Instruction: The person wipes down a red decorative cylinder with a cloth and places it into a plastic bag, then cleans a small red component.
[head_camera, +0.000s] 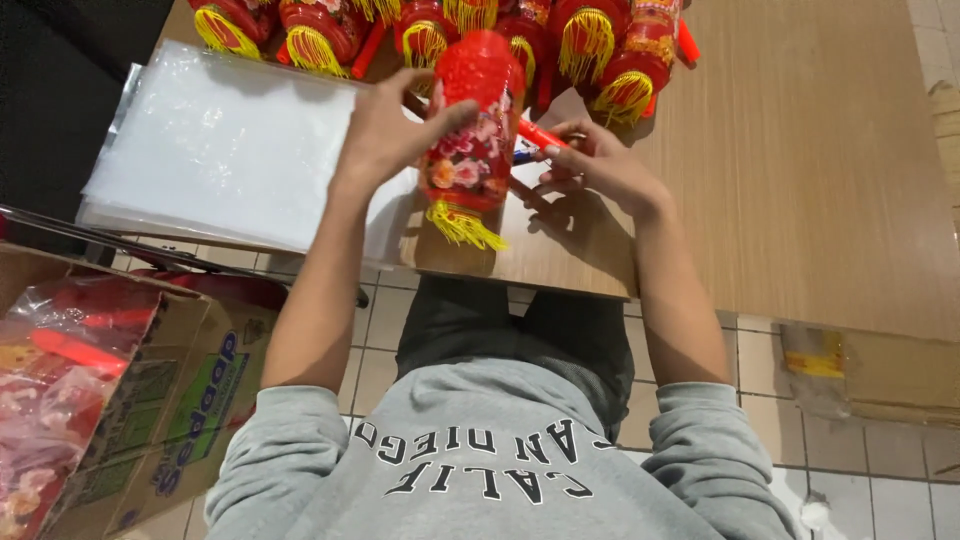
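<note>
The person's left hand (385, 125) has its grip closed around a red paper lantern (472, 135), fingers wrapped over the upper body and thumb across the front. The lantern is held upright above the near edge of the tabletop (800, 200); it has a flower print on its middle band and a yellow fringe (462, 226) hanging from the bottom.

The right hand (597, 165) sits just beside the lantern, its grip pinched narrow on a thin red stick (542, 134) that points toward the lantern's side. Whether the stick is already joined to the lantern cannot be told.

Beyond the hands, along the far edge of the tabletop, stands a row of finished lanterns (600, 45) with the same yellow fringes, close together, with red sticks among them. This suggests much of the batch is done and the one in hand is being worked on.

To the left lies a stack of clear plastic bags (220, 150), flat and overhanging the tabletop's corner. On the floor at lower left an open cardboard box (160, 400) holds more red items in plastic wrap.

The right half of the wooden tabletop is bare, giving room to move. The lantern's fringe hangs near the front edge, above the person's lap. A flattened cardboard piece (880, 370) lies on the tiled floor at right.
</note>
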